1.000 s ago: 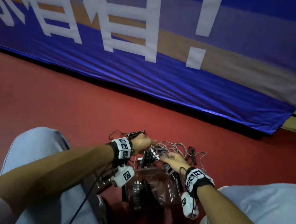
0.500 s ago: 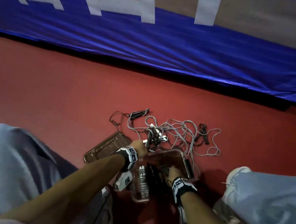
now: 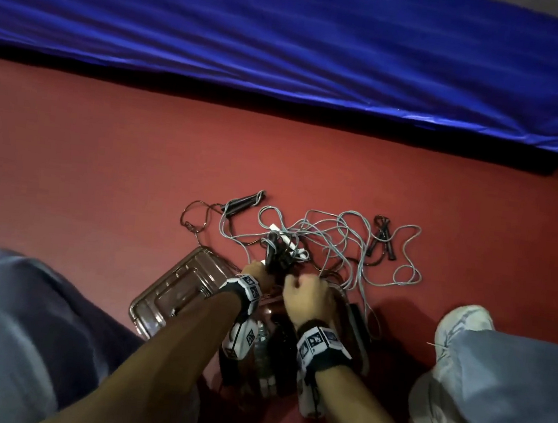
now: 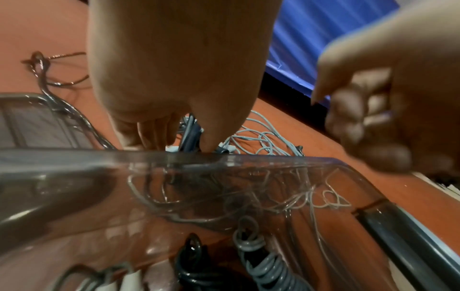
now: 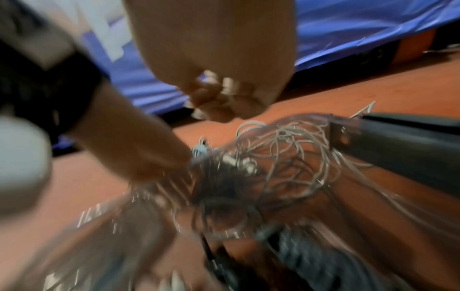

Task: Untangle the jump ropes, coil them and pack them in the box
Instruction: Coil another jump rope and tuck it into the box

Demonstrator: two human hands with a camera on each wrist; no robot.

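A tangle of grey jump ropes [image 3: 340,242] lies on the red floor beyond a clear box [image 4: 224,157]. In the box lie a coiled grey rope [image 4: 263,261] and a coiled black rope [image 4: 196,263]. My left hand [image 3: 255,272] reaches over the box's far rim and pinches dark handles [image 3: 276,257] at the near edge of the tangle, between thumb and fingers [image 4: 191,133]. My right hand [image 3: 307,293] hovers above the far rim as a fist [image 4: 373,128]. No rope shows in that fist. The right wrist view is blurred.
The box lid [image 3: 172,296] lies on the floor to the left of the box. Loose black handles [image 3: 244,202] and another pair [image 3: 383,239] lie at the tangle's edges. A blue banner [image 3: 288,40] lines the back. My knees and a white shoe [image 3: 457,333] flank the box.
The head view has tipped down toward the floor. My right hand has come up out of the box to its far rim, curled. The left hand stays at the tangle's near edge.
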